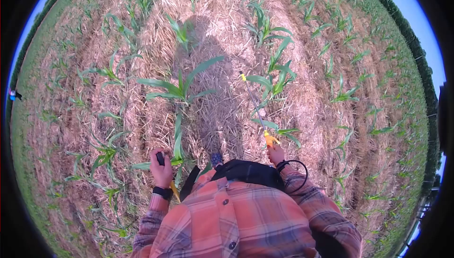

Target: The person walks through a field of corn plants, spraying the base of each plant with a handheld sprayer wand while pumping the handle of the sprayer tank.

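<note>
My right hand (pixel 275 155) is closed around the yellow-orange handle of a spray wand (pixel 269 139). The wand's thin dark tube runs up and forward to a yellow nozzle (pixel 243 76) beside a green corn plant (pixel 279 85). A black hose loops near my right wrist. At the left, my left hand (pixel 161 169) is wrapped round a black grip (pixel 161 158). Below it, by the wristband, part of a yellow lever (pixel 175 191) shows. Another corn plant (pixel 180 90) stands ahead, between the hands and left of the nozzle.
Rows of young corn grow from straw-covered soil (pixel 222 111) on both sides. My shadow (pixel 201 49) falls ahead. A blue shoe (pixel 216 159) shows below my body. At the far left edge is a distant person (pixel 14 95). Trees line the field's right edge.
</note>
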Demonstrator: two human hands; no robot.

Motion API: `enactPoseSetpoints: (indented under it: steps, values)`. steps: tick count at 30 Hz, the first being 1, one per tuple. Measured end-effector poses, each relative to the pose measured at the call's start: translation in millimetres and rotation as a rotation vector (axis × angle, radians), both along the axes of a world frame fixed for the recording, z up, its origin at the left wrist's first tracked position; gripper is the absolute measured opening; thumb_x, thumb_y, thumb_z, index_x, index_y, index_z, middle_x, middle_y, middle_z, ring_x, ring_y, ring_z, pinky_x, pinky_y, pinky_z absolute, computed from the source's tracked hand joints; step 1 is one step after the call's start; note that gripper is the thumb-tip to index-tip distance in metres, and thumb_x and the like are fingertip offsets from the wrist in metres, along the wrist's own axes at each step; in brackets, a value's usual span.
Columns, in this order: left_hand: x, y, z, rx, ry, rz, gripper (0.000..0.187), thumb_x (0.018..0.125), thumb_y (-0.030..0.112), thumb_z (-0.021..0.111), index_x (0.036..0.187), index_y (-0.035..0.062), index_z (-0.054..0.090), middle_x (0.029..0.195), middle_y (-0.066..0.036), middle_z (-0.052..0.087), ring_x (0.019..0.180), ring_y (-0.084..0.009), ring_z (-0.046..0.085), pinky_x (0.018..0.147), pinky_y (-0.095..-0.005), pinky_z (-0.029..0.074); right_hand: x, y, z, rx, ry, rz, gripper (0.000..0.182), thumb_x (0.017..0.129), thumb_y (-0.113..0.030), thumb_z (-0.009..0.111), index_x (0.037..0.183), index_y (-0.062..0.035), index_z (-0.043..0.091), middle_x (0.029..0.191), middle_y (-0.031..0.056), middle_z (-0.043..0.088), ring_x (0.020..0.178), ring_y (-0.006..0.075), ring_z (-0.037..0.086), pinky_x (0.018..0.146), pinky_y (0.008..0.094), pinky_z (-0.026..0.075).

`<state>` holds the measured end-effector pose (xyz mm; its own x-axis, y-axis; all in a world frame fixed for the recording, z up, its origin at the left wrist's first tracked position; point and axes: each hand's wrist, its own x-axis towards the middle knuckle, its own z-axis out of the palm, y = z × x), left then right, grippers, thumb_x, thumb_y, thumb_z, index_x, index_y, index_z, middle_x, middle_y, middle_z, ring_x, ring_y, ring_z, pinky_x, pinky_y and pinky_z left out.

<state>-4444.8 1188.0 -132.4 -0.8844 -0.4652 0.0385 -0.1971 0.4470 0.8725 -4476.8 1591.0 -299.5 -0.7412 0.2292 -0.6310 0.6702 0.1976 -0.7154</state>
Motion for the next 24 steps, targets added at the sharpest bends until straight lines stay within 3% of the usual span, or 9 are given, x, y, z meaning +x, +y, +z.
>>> enactPoseSetpoints:
  steps: [3,5,10,12,15,18,21,23,24]
  values:
    - [-16,-7,1,0.013,0.016,-0.009,0.022,0.073,0.000,0.048,0.094,0.0053,0.043,0.067,0.001,0.036,0.058,-0.0068,0.034,0.051,-0.0206,0.031,-22,-20,-6,0.089,0.009,0.169,0.020,0.080,-0.022,0.048,0.069,-0.0058,0.050,0.051,0.0010,0.047,0.037,0.0082,0.042,0.032,0.0220,0.032]
    - [-27,-9,2,0.028,-0.024,-0.007,0.023,0.072,0.000,0.047,0.094,0.0057,0.043,0.068,0.001,0.036,0.058,-0.0068,0.034,0.051,-0.0209,0.031,-43,-38,20,0.234,0.050,0.425,0.024,0.078,-0.026,0.049,0.068,-0.0053,0.052,0.053,0.0027,0.051,0.038,0.0104,0.046,0.035,0.0236,0.036]
    - [-59,-9,3,-0.002,-0.015,-0.017,0.023,0.072,-0.001,0.046,0.094,0.0062,0.043,0.068,0.001,0.036,0.058,-0.0065,0.034,0.051,-0.0207,0.031,-85,-55,29,0.297,0.185,0.710,0.028,0.076,-0.031,0.050,0.074,-0.0034,0.056,0.057,0.0056,0.055,0.056,0.0165,0.055,0.054,0.0307,0.041]
    - [-73,-7,1,-0.070,-0.011,-0.027,0.023,0.073,-0.001,0.046,0.095,0.0063,0.043,0.068,0.001,0.036,0.058,-0.0062,0.034,0.051,-0.0206,0.031,-100,-55,10,0.276,0.177,0.703,0.028,0.076,-0.031,0.050,0.074,-0.0035,0.056,0.058,0.0060,0.055,0.056,0.0170,0.055,0.054,0.0310,0.041]
    - [-101,-4,3,0.098,-0.050,0.061,0.023,0.073,-0.001,0.046,0.094,0.0066,0.044,0.070,0.000,0.037,0.058,-0.0063,0.034,0.050,-0.0207,0.031,-129,-45,-4,0.242,0.190,0.687,0.029,0.075,-0.032,0.050,0.075,-0.0036,0.056,0.058,0.0067,0.056,0.055,0.0173,0.055,0.054,0.0309,0.041]
    - [-141,11,14,-0.118,0.091,0.041,0.020,0.074,0.000,0.048,0.093,0.0063,0.045,0.060,0.002,0.038,0.051,-0.0058,0.036,0.045,-0.0216,0.032,-162,-25,-18,0.262,0.237,0.654,0.029,0.075,-0.032,0.050,0.075,-0.0036,0.056,0.058,0.0067,0.056,0.054,0.0170,0.055,0.052,0.0301,0.042]
    - [-178,22,22,-0.194,0.071,0.004,0.020,0.074,0.001,0.049,0.093,0.0066,0.045,0.058,0.002,0.035,0.050,-0.0060,0.033,0.044,-0.0216,0.030,-184,2,-50,0.346,0.216,0.611,0.029,0.074,-0.033,0.050,0.074,-0.0041,0.057,0.056,0.0065,0.055,0.048,0.0170,0.054,0.049,0.0297,0.042]
    - [-202,34,30,-0.167,0.052,-0.005,0.020,0.074,0.000,0.049,0.093,0.0065,0.045,0.060,0.002,0.034,0.051,-0.0060,0.032,0.045,-0.0211,0.029,-200,23,-61,0.409,0.041,0.472,0.029,0.074,-0.033,0.050,0.072,-0.0050,0.057,0.053,0.0057,0.054,0.043,0.0156,0.052,0.043,0.0285,0.041]
    - [-214,40,32,-0.191,0.088,-0.014,0.021,0.074,0.000,0.049,0.093,0.0064,0.045,0.061,0.002,0.034,0.052,-0.0059,0.032,0.045,-0.0210,0.029,-208,35,-58,0.407,0.132,0.492,0.028,0.074,-0.032,0.051,0.070,-0.0052,0.056,0.050,0.0042,0.051,0.040,0.0133,0.050,0.039,0.0264,0.039]
